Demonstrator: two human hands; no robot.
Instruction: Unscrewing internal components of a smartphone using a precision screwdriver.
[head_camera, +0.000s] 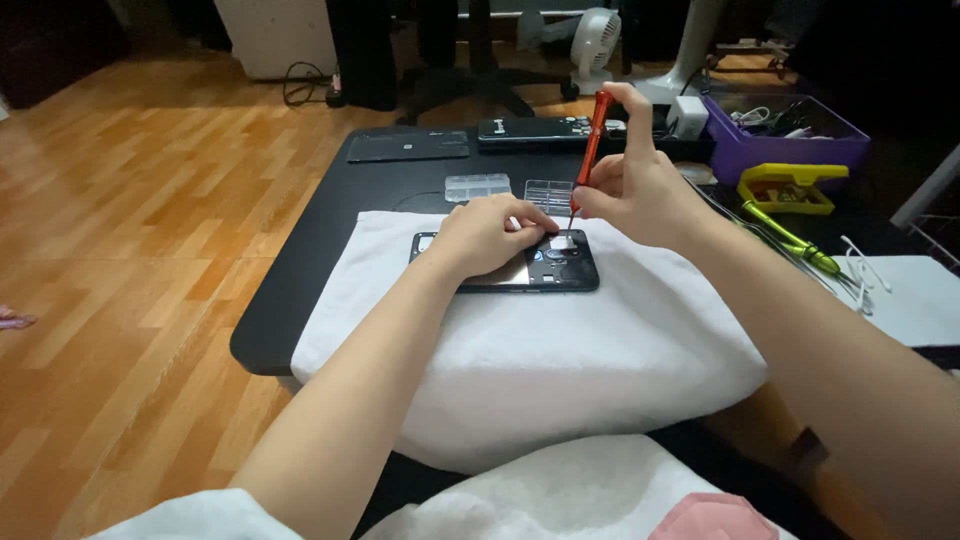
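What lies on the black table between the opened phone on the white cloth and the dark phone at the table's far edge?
In the head view, two small clear plastic parts boxes lie between the opened phone and the dark phone.

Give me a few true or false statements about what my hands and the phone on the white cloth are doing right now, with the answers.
1. The right hand holds a red-handled screwdriver upright, tip down on the opened black phone. True.
2. The left hand is lifted clear of the phone. False: it rests on it.
3. The phone lies on a folded white cloth. True.
4. The purple plastic bin sits on the wooden floor. False: it stands on the black table, at the far right.
5. A second dark phone lies at the far table edge. True.
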